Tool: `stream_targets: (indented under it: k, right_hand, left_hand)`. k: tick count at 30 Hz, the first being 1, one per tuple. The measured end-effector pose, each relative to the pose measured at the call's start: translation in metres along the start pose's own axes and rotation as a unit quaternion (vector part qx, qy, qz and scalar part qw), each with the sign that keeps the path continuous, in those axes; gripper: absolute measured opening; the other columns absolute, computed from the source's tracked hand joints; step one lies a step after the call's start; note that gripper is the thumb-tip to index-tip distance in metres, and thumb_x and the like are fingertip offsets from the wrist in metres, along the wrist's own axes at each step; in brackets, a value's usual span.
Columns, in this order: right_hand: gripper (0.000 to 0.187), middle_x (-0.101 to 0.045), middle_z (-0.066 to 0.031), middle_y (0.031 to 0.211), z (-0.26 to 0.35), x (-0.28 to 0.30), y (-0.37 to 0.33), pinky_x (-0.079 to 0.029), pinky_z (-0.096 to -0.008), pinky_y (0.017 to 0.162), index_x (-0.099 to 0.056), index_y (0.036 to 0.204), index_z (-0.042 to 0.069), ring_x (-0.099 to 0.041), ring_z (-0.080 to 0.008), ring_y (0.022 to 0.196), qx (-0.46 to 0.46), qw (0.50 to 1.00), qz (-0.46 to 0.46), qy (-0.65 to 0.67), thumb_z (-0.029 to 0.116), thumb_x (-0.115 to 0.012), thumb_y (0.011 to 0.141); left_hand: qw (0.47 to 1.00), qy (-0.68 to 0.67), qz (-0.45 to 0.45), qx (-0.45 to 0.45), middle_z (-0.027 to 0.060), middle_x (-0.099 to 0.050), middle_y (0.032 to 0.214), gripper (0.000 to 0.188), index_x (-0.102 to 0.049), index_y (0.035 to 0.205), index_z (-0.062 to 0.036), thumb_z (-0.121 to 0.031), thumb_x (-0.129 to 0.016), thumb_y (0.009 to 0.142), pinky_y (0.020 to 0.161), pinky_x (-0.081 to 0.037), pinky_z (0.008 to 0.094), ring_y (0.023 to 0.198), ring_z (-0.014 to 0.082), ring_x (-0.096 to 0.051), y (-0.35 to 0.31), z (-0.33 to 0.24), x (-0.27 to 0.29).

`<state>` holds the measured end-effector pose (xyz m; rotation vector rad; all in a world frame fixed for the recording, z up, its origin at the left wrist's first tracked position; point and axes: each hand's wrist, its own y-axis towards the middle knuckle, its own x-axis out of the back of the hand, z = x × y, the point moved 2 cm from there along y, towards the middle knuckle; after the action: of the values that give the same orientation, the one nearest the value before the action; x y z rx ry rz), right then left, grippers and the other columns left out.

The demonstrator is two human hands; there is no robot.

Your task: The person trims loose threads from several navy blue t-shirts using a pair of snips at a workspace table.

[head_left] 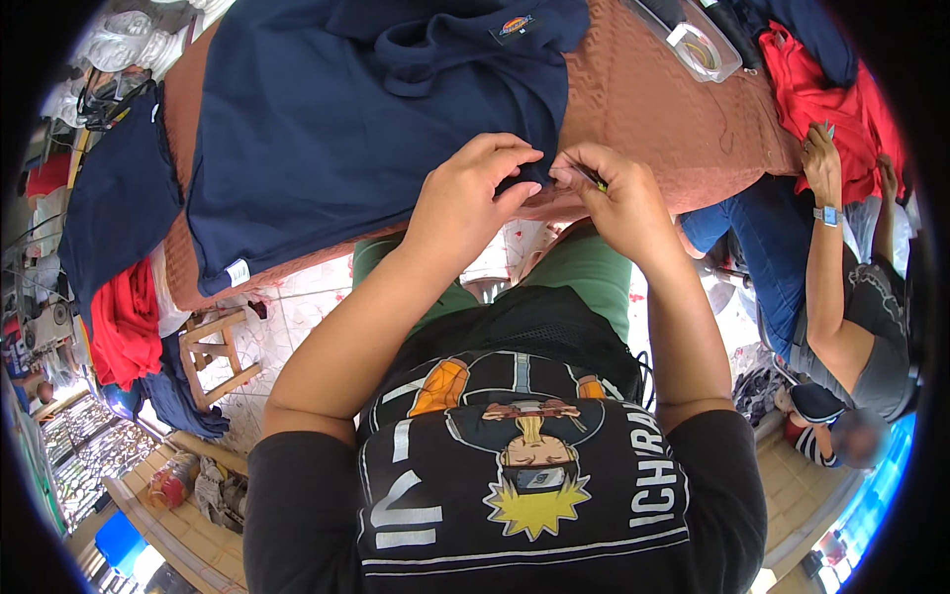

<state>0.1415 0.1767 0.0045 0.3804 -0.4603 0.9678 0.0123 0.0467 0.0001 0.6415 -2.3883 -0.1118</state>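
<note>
A navy blue garment [327, 129] lies spread over the brown cloth-covered table in front of me, with a neck label at its far end and a small white tag at its near left corner. My left hand [482, 183] is curled at the garment's near right edge, dark cloth showing between thumb and fingers. Right beside it, my right hand [612, 196] is closed, its thumb and forefinger pinched at the same edge. A small dark and yellow tool [592, 177] sticks out of the right hand's grip; its kind is mostly hidden by the fingers.
The brown table cover [653, 129] runs to the right, where a clear plastic tray [705, 49] holds a roll of tape. A co-worker's hand [821, 163] holds a small tool near red garments [821, 94]. More navy and red clothes [127, 317] hang at left, above a wooden stool [218, 356].
</note>
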Motion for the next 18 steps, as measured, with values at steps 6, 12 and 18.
stream_targets:
  k: [6,12,18]
  right_hand:
    - [0.017,-0.067,-0.0148,0.096,0.012,0.005,0.015,-0.051,-0.0428,0.073,-0.063,0.098,0.005,-0.064,-0.0374,0.087,0.089,0.987,0.006,-0.132,0.007,-0.065,0.081]
    - [0.025,-0.067,-0.0177,0.097,0.022,0.021,0.02,-0.051,-0.0425,0.077,-0.061,0.106,0.004,-0.065,-0.0376,0.09,0.081,0.987,-0.024,-0.135,0.016,-0.067,0.084]
    - [0.02,-0.064,-0.0156,0.094,0.014,0.03,0.006,-0.049,-0.038,0.077,-0.063,0.104,0.002,-0.063,-0.0344,0.088,0.083,0.993,0.058,-0.063,0.012,-0.065,0.086]
  left_hand:
    - [0.997,0.068,0.01,-0.021,0.0072,-0.069,0.096,0.014,-0.072,0.094,-0.0047,-0.012,-0.073,0.083,0.068,-0.053,0.0298,0.075,0.0208,-0.067,0.012,-0.002,0.002]
    - [0.997,0.027,0.038,0.069,0.0059,-0.071,0.082,0.014,-0.073,0.093,-0.0052,-0.016,-0.073,0.084,0.065,-0.051,0.0272,0.067,0.0151,-0.064,0.021,-0.002,0.009]
    - [0.981,-0.075,0.07,0.167,0.0029,-0.072,0.083,0.016,-0.073,0.097,-0.0042,-0.017,-0.068,0.087,0.067,-0.05,0.0239,0.069,0.0075,-0.061,0.022,0.006,0.014]
